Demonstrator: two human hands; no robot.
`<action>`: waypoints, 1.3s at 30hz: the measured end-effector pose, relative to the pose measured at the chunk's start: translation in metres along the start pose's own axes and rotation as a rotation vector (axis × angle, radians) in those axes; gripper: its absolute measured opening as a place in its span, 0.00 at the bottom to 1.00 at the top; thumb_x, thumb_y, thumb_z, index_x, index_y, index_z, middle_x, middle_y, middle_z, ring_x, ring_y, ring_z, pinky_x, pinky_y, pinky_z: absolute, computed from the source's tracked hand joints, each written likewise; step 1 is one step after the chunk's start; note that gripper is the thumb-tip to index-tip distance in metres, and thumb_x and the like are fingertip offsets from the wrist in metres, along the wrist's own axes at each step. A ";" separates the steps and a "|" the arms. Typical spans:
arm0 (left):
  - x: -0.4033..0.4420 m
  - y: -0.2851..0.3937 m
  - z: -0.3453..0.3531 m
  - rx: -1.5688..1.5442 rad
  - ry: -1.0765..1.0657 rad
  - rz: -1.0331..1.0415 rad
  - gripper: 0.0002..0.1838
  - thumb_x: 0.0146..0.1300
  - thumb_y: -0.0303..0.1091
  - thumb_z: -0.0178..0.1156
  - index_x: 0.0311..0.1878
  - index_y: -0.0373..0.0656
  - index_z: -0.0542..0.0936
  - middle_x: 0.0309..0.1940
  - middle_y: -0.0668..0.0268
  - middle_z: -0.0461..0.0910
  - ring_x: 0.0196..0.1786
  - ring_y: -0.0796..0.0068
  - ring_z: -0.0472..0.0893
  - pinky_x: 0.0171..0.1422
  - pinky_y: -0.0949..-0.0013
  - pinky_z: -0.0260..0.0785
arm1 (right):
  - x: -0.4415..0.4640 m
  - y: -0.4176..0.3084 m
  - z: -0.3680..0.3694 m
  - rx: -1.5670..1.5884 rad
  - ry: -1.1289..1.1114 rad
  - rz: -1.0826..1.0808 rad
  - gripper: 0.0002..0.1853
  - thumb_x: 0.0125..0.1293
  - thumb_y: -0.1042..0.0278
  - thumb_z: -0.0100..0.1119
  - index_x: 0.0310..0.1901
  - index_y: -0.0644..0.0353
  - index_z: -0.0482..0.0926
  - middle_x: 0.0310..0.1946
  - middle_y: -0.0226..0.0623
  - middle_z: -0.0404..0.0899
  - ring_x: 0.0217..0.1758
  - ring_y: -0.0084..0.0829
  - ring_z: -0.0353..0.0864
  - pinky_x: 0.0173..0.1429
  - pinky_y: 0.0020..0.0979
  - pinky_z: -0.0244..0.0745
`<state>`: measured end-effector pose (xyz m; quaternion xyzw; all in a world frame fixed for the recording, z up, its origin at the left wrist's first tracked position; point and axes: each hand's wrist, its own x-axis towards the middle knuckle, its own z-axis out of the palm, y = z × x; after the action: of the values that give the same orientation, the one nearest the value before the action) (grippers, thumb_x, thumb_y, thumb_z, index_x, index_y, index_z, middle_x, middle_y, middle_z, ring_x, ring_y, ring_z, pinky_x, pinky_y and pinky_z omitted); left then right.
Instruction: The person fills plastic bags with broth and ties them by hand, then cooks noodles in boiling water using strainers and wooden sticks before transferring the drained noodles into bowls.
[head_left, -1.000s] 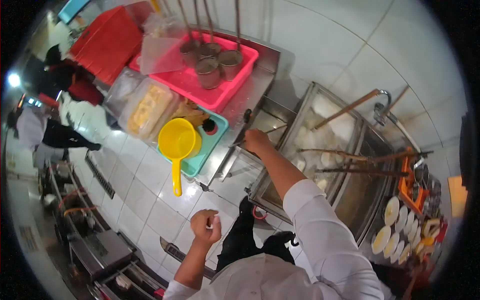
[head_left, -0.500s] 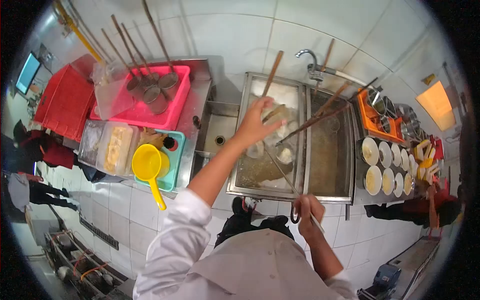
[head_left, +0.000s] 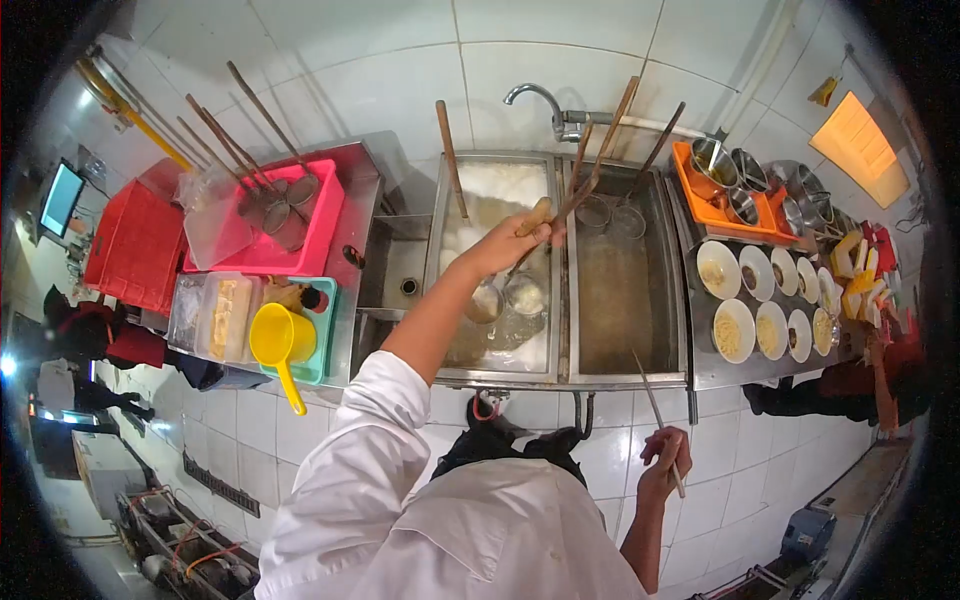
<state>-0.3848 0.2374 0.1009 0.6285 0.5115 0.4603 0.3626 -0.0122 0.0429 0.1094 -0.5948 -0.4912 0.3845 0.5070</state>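
Over the left basin point(head_left: 552, 365), my left hand point(head_left: 507, 245) is closed on the wooden handle point(head_left: 535, 215) of a long strainer. Two round strainer baskets, one of them point(head_left: 525, 294) with pale food inside, sit in the foamy water below that hand. My right hand point(head_left: 668, 458), at the lower right in front of the basins, grips a long thin stick point(head_left: 656, 410) that points up and to the left. Two more strainer baskets point(head_left: 628, 222) rest in the darker water of the right basin point(head_left: 625, 378).
On the left are a pink tray point(head_left: 335, 215) of strainers and a yellow ladle point(head_left: 283, 336). Bowls of noodles point(head_left: 733, 332) and an orange basket point(head_left: 690, 180) stand on the right counter. A faucet point(head_left: 540, 92) is behind. Other people stand at both sides.
The view has swung right and faces the basins. My left hand, open half a second ago, has closed on a strainer handle. My right hand has moved rightward with the stick.
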 end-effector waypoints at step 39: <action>-0.065 0.013 0.013 -0.074 0.028 0.255 0.17 0.57 0.26 0.58 0.17 0.34 0.64 0.12 0.62 0.56 0.18 0.76 0.55 0.22 0.68 0.50 | 0.066 0.009 0.180 0.133 -0.541 0.305 0.14 0.69 0.68 0.42 0.38 0.65 0.79 0.23 0.35 0.78 0.22 0.20 0.74 0.26 0.24 0.69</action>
<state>-0.3719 0.1713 0.0955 0.6683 0.4150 0.5299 0.3167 -0.1678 0.1474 0.0690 -0.5030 -0.4873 0.6317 0.3323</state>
